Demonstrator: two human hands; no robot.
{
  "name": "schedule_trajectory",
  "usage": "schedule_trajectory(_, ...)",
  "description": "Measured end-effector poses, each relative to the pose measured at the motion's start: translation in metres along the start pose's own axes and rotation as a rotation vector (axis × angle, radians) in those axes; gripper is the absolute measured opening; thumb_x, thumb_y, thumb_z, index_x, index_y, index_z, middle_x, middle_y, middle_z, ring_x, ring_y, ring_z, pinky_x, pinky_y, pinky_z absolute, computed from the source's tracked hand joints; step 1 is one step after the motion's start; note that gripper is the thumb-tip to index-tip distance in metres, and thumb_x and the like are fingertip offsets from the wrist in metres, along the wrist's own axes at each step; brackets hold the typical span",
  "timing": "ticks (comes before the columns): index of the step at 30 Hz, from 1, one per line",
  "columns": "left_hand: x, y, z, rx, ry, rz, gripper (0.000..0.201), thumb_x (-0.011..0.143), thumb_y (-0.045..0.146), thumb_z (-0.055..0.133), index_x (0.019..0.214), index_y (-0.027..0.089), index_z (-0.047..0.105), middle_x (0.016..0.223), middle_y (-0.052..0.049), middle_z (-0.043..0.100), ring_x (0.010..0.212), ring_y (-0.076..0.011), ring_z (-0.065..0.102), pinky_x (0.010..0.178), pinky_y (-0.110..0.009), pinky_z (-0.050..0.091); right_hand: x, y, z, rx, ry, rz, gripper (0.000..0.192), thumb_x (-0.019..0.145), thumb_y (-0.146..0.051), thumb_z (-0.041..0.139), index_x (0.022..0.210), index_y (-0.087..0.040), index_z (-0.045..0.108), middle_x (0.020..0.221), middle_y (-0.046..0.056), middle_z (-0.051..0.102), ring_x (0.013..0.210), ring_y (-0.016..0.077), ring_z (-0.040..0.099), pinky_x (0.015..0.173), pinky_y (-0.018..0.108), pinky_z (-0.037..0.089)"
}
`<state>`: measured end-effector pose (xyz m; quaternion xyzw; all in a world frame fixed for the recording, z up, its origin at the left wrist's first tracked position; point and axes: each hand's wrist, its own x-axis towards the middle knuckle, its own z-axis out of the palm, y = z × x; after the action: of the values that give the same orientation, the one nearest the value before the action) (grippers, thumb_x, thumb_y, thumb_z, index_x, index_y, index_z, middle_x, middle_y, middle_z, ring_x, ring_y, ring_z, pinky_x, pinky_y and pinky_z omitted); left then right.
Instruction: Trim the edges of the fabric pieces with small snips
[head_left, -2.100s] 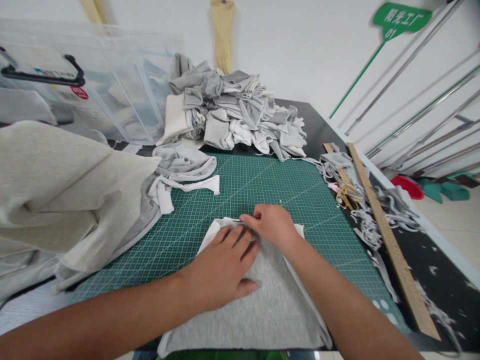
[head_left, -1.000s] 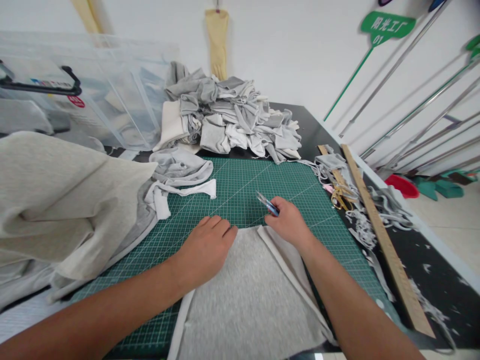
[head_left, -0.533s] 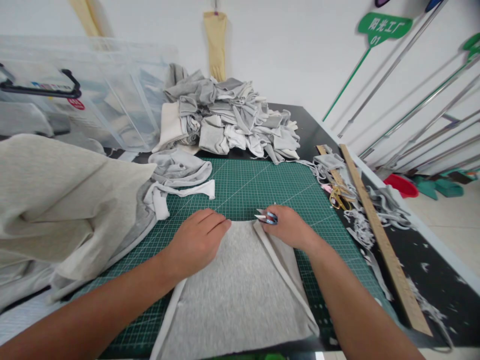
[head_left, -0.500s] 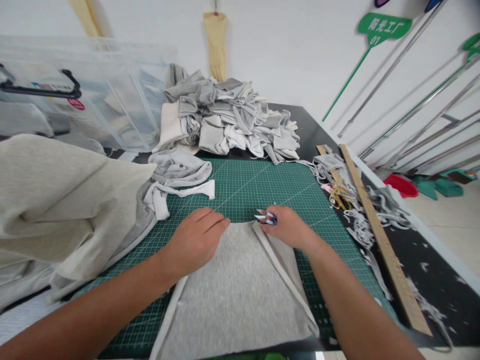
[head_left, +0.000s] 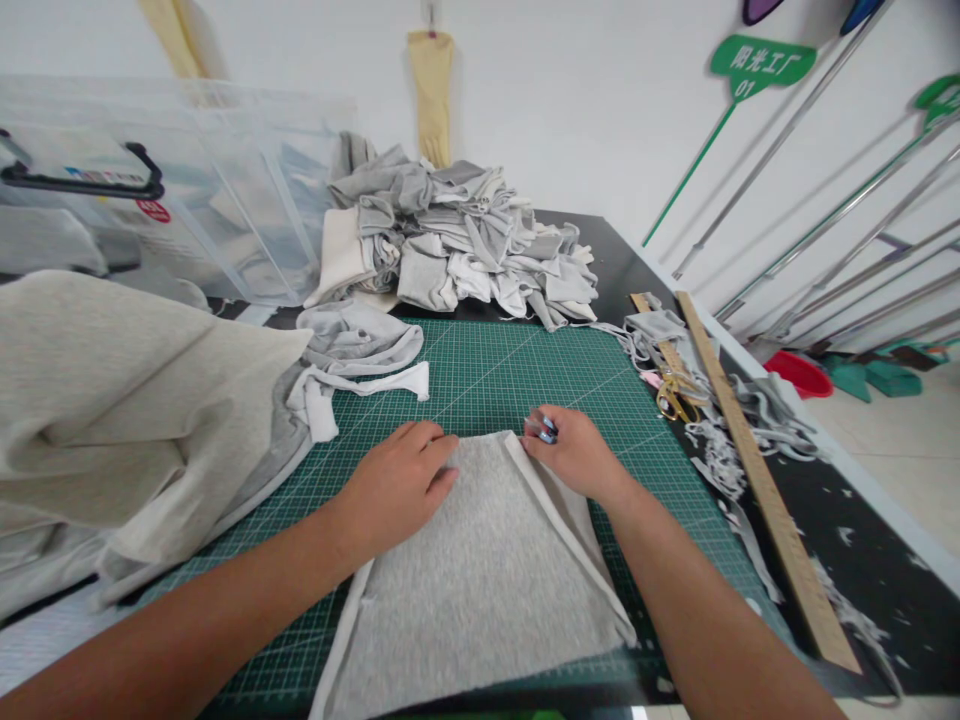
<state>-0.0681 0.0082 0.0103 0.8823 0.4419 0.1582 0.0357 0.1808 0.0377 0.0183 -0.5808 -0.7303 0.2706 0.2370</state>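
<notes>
A light grey piece of fabric [head_left: 472, 580] lies before me on a green cutting mat [head_left: 495, 370], with its right side folded over along a pale edge. My left hand [head_left: 401, 485] rests on its upper left part, fingers bent and thumb apart from them. At the upper right corner, my right hand [head_left: 574, 450] is closed around small thread snips [head_left: 546, 430]. The blades point left and are partly blurred. Whether the right fingertips also pinch the fabric edge, I cannot tell.
Grey fabric [head_left: 150, 400] is heaped at left, before a clear plastic bin [head_left: 225, 200]. A pile of cut fabric [head_left: 465, 230] stands at the back. Along the right lie a wooden ruler [head_left: 765, 480], gold-handled scissors [head_left: 677, 398] and fabric scraps [head_left: 724, 460].
The left thumb has come away from the fingers, and that hand has turned slightly. The fabric's lower edge has shifted and slants more. In the right hand, the snips have turned and show less blade.
</notes>
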Motion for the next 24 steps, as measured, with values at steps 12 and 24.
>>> schedule_trajectory(12, -0.006, 0.003, -0.013, 0.069, 0.293, 0.287, 0.015, 0.086, 0.011, 0.053, 0.098, 0.014, 0.062, 0.086, -0.005, 0.064, 0.079, -0.0174, 0.058, 0.07, -0.032, 0.051, 0.004, 0.01, -0.004, 0.107, 0.394, 0.128, 0.023, 0.07, -0.026, 0.064, 0.06, -0.02, 0.045, 0.065, -0.003, 0.057, 0.057, 0.0114, 0.048, 0.057, 0.026, 0.036)
schedule_trajectory(24, -0.025, 0.051, -0.029, -0.096, 0.234, 0.841, 0.02, 0.082, 0.017, 0.052, 0.066, 0.022, 0.063, 0.065, -0.001, 0.06, 0.071, -0.0158, 0.056, 0.097, -0.04, 0.046, 0.023, 0.049, -0.033, 0.983, 1.085, 0.041, 0.033, 0.063, -0.018, 0.069, 0.067, -0.022, 0.037, 0.073, -0.007, 0.039, 0.07, 0.0091, 0.051, 0.079, 0.037, 0.056)
